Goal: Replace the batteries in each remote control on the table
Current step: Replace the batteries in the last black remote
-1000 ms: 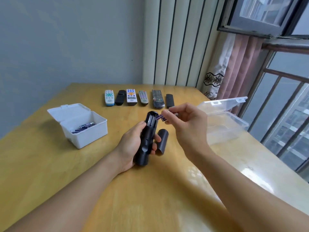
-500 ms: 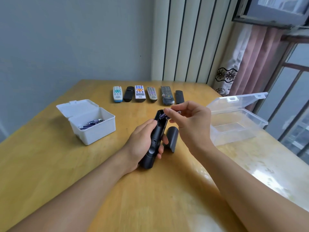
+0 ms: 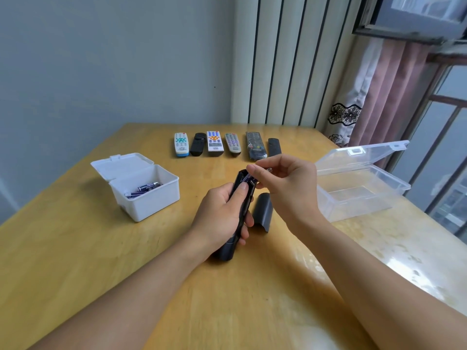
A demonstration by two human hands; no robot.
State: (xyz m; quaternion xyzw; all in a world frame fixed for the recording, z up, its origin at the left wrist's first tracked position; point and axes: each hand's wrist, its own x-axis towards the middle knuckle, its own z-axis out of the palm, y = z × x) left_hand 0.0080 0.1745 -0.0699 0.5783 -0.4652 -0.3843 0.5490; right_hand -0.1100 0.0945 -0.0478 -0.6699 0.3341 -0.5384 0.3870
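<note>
- The left hand (image 3: 219, 218) grips a black remote (image 3: 238, 213) above the wooden table (image 3: 75, 248), fingers wrapped round its body, its open battery bay facing up
- The right hand (image 3: 285, 188) pinches a battery (image 3: 255, 174) between thumb and fingertips at the bay's far end
- The remote's black cover (image 3: 262, 212) lies on the table just beside it; a white box (image 3: 149, 198) holding batteries sits to the left; an open clear box (image 3: 358, 190) to the right
- Six more remotes (image 3: 214, 145) lie in a row at the far edge
</note>
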